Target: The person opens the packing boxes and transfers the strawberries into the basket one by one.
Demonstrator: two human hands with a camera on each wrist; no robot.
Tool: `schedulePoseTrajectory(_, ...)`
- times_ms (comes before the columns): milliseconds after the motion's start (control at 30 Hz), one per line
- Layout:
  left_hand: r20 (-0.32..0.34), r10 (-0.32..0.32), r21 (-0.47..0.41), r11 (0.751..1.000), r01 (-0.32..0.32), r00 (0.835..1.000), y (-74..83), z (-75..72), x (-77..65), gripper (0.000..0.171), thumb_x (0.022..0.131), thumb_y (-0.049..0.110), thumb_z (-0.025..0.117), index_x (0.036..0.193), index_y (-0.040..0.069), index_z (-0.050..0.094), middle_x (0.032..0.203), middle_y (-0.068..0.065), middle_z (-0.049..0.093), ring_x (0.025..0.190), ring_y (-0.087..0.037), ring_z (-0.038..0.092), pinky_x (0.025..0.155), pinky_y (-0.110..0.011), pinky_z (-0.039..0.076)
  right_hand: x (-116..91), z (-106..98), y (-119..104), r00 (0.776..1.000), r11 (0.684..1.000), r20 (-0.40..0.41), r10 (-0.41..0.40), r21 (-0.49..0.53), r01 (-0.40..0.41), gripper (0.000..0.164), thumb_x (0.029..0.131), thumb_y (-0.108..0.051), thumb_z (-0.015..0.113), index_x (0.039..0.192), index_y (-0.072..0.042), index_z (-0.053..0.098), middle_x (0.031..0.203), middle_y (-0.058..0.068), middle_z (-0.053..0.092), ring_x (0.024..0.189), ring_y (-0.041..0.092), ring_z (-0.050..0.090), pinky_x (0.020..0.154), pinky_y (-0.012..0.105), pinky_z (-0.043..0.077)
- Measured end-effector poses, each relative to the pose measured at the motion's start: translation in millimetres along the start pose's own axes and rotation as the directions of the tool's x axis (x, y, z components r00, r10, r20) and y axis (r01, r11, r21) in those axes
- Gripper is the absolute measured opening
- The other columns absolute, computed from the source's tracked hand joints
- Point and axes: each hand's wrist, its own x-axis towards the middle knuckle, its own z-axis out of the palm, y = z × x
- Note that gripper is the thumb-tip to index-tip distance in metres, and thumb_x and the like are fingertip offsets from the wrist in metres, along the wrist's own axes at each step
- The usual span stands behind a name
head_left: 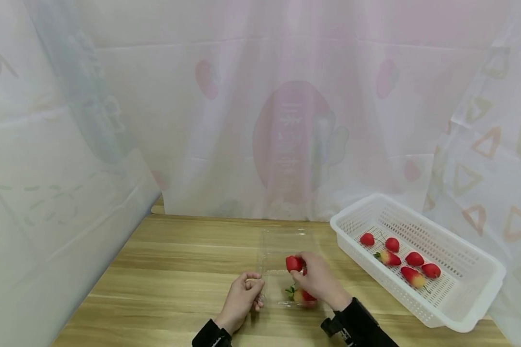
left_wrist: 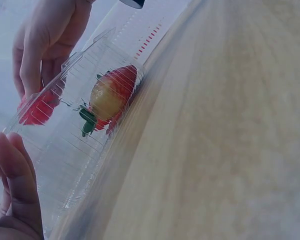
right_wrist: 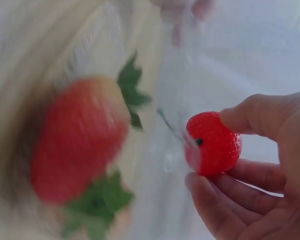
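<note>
My right hand (head_left: 320, 278) pinches a red strawberry (right_wrist: 214, 145) with a thin green stem between thumb and fingers. It hangs over a clear plastic box (head_left: 272, 291) whose hinged lid (head_left: 282, 239) lies back, away from me. Inside the box, near its front right corner, are red-and-pale strawberries (left_wrist: 112, 92) with green leaves; the right hand partly covers them in the head view. At the box's left side, my left hand (head_left: 242, 296) grips the rim with curled fingers. The left wrist view shows its fingertips (left_wrist: 7, 145) right at that rim.
A white perforated basket (head_left: 464, 315) stands to the right, with several strawberries (head_left: 414, 259) spread over its bottom. The wooden table (head_left: 169, 270) runs left of the box. Printed white curtains (head_left: 230, 188) hang behind and at both sides.
</note>
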Motion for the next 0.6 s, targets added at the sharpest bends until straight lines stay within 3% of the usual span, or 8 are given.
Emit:
schedulePoseTrajectory(233, 0.005, -0.008, 0.0, 1.0, 0.008, 1.0, 3.1, 0.2, -1.6, 0.039, 0.101, 0.011, 0.056, 0.13, -0.01, 0.04, 0.067, 0.003, 0.053, 0.052, -0.005, 0.057, 0.046, -0.016, 0.048, -2, -33, 6, 1.0, 0.999, 0.006, -0.001, -0.033, 0.001, 0.027, 0.085, -0.007, 0.075, 0.108, 0.001, 0.064, 0.093, 0.007, 0.064, 0.08, 0.014, 0.056, 0.066, 0.024, 0.048)
schedulePoseTrajectory(433, 0.009, -0.009, 0.005, 1.0, 0.009, 1.0, 3.8, 0.7, -2.2, 0.039, 0.1, 0.01, 0.056, 0.13, -0.01, 0.04, 0.066, 0.003, 0.054, 0.052, -0.005, 0.057, 0.047, -0.015, 0.049, -4, -60, 14, 0.994, 0.983, -0.05, -0.1, -0.156, 0.091, 0.029, 0.083, -0.006, 0.078, 0.107, 0.002, 0.065, 0.086, 0.005, 0.063, 0.072, 0.012, 0.052, 0.061, 0.021, 0.044)
schedulePoseTrajectory(600, 0.004, -0.008, 0.003, 1.0, 0.008, 1.0, 3.9, 1.5, -2.4, 0.04, 0.101, 0.012, 0.057, 0.13, -0.009, 0.04, 0.067, 0.003, 0.054, 0.052, -0.005, 0.057, 0.046, -0.015, 0.048, -4, -84, 23, 0.985, 0.958, -0.091, -0.146, -0.262, 0.118, 0.03, 0.08, -0.009, 0.08, 0.104, 0.002, 0.066, 0.084, 0.006, 0.062, 0.072, 0.013, 0.052, 0.062, 0.026, 0.046)
